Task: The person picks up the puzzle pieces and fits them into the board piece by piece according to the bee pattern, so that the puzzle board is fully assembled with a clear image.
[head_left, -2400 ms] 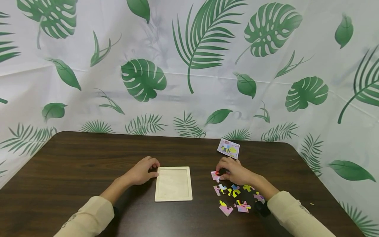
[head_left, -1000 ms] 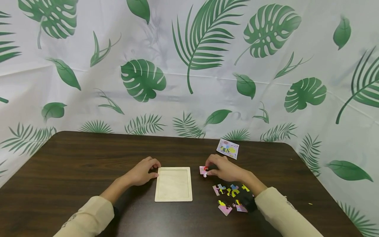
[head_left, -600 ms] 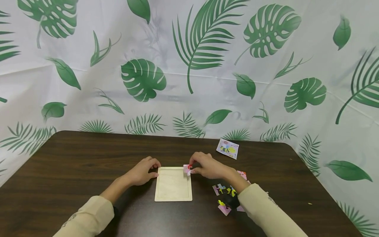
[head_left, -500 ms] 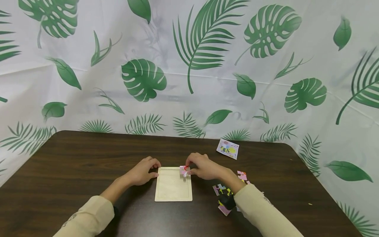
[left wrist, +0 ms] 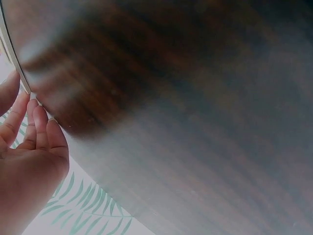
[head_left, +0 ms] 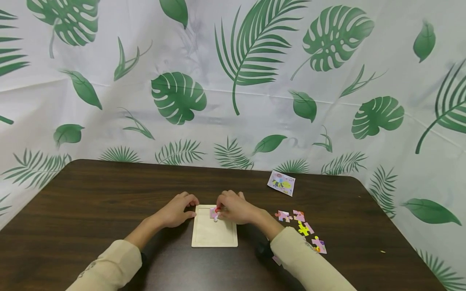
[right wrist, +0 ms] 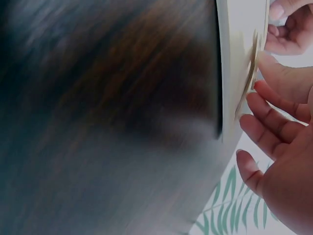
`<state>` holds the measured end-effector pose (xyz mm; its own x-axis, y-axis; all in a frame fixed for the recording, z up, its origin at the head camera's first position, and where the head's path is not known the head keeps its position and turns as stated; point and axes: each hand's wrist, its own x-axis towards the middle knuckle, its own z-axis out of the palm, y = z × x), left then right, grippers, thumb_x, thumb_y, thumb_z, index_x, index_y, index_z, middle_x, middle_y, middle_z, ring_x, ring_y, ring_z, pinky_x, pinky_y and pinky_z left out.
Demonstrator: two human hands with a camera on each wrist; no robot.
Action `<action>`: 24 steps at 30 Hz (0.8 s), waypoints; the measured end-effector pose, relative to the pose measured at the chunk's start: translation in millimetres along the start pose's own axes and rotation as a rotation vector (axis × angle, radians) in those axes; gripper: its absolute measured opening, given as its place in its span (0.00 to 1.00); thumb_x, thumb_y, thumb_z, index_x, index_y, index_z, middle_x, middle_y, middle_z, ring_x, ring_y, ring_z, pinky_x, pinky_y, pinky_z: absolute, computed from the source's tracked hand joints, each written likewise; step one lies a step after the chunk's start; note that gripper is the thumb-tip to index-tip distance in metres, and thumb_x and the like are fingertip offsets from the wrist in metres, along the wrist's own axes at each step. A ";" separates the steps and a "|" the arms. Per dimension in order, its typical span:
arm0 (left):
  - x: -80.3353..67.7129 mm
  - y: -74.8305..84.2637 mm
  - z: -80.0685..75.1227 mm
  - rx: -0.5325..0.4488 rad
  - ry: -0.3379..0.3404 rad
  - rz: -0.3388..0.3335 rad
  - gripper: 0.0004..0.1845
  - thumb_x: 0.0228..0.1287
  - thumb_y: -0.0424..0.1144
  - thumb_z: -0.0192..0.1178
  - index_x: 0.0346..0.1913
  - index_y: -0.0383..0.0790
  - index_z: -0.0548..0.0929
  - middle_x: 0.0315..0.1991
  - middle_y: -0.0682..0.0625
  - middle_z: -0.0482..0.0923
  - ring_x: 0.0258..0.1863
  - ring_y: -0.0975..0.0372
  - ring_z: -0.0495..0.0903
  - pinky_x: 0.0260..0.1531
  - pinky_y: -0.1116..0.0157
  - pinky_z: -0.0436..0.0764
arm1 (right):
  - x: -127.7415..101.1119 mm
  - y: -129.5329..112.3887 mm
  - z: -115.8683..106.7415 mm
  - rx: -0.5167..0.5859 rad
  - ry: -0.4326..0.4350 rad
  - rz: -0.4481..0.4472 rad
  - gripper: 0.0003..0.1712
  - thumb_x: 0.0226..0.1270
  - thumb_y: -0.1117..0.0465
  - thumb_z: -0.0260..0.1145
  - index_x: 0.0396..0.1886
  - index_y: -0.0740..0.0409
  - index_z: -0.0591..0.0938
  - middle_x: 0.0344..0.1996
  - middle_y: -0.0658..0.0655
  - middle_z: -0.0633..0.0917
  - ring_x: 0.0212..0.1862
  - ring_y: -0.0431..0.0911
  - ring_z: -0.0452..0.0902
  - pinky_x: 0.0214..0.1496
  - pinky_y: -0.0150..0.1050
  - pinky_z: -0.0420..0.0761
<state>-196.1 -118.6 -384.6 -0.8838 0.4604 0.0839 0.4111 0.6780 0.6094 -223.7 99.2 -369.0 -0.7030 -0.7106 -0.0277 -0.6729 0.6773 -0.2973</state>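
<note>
A pale wooden puzzle tray [head_left: 214,236] with a raised rim lies on the dark table. My left hand [head_left: 177,210] holds it at the far left corner, thumb on the left side; in the left wrist view that hand's [left wrist: 34,161] fingertips meet the tray's edge [left wrist: 12,51]. My right hand [head_left: 236,207] pinches a pink puzzle piece [head_left: 213,213] with a red patch, over the far part of the tray. The right wrist view shows this piece [right wrist: 252,73] edge-on, tilted close over the tray [right wrist: 237,29], between thumb and fingers.
Several loose puzzle pieces lie right of the tray, among them a yellow one [head_left: 303,229] and a pink one [head_left: 318,244]. My right sleeve [head_left: 306,258] covers others. A bee picture card [head_left: 281,183] lies behind them. A leaf-patterned cloth [head_left: 218,121] hangs behind the table.
My right hand has carried the pink puzzle piece left from the loose pieces, over the tray's right rim to its far middle. My left hand has stayed at the tray corner.
</note>
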 end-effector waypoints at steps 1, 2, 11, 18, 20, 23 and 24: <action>0.2 -0.1 0.0 -0.001 -0.001 -0.001 0.10 0.57 0.30 0.61 0.41 0.35 0.75 0.35 0.48 0.69 0.38 0.56 0.69 0.41 0.57 0.70 | 0.8 -1.3 0.1 -0.002 -0.001 0.000 0.09 0.56 0.60 0.68 0.33 0.55 0.77 0.32 0.48 0.73 0.41 0.45 0.66 0.38 0.40 0.57; 0.3 -0.1 0.0 -0.002 -0.002 -0.002 0.10 0.57 0.30 0.61 0.41 0.35 0.75 0.35 0.48 0.69 0.38 0.56 0.69 0.41 0.57 0.70 | 1.5 -2.4 0.2 -0.004 -0.003 0.002 0.08 0.56 0.59 0.68 0.33 0.55 0.77 0.32 0.48 0.72 0.41 0.44 0.66 0.38 0.40 0.57; 0.9 -0.1 -1.0 0.005 0.005 0.007 0.10 0.56 0.30 0.62 0.41 0.35 0.76 0.35 0.48 0.69 0.38 0.56 0.69 0.40 0.57 0.71 | 6.8 -8.1 0.9 -0.044 -0.008 0.006 0.09 0.56 0.56 0.68 0.33 0.52 0.77 0.32 0.46 0.73 0.41 0.42 0.65 0.38 0.38 0.56; 1.7 0.1 -1.8 0.003 -0.002 -0.002 0.10 0.56 0.30 0.62 0.41 0.35 0.75 0.35 0.48 0.69 0.38 0.56 0.69 0.41 0.57 0.70 | 9.9 -11.5 2.9 -0.054 -0.010 -0.003 0.10 0.57 0.54 0.67 0.34 0.52 0.78 0.32 0.47 0.73 0.40 0.42 0.65 0.38 0.38 0.56; 1.8 0.6 -2.0 0.003 -0.005 -0.007 0.10 0.56 0.30 0.62 0.41 0.35 0.75 0.35 0.48 0.69 0.38 0.56 0.69 0.41 0.57 0.70 | 9.9 -11.8 2.2 -0.046 -0.016 -0.001 0.09 0.57 0.54 0.67 0.34 0.52 0.78 0.33 0.47 0.73 0.40 0.42 0.65 0.38 0.38 0.56; 1.9 1.6 -2.5 0.003 -0.007 -0.017 0.10 0.56 0.30 0.62 0.41 0.35 0.76 0.35 0.48 0.69 0.38 0.56 0.69 0.41 0.57 0.70 | 9.6 -11.0 0.9 -0.033 -0.027 0.001 0.09 0.58 0.55 0.67 0.35 0.52 0.78 0.33 0.47 0.73 0.41 0.42 0.65 0.38 0.38 0.56; 1.8 1.9 -2.8 0.004 -0.007 -0.019 0.10 0.56 0.30 0.62 0.41 0.35 0.76 0.35 0.48 0.69 0.38 0.56 0.69 0.41 0.57 0.70 | 9.5 -10.6 0.6 -0.029 -0.031 0.002 0.09 0.58 0.55 0.67 0.36 0.52 0.78 0.33 0.47 0.73 0.41 0.42 0.65 0.38 0.38 0.56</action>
<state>-197.6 -118.0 -381.1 -0.8896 0.4518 0.0666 0.3954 0.6891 0.6073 -223.1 85.1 -366.7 -0.6972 -0.7145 -0.0585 -0.6781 0.6838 -0.2693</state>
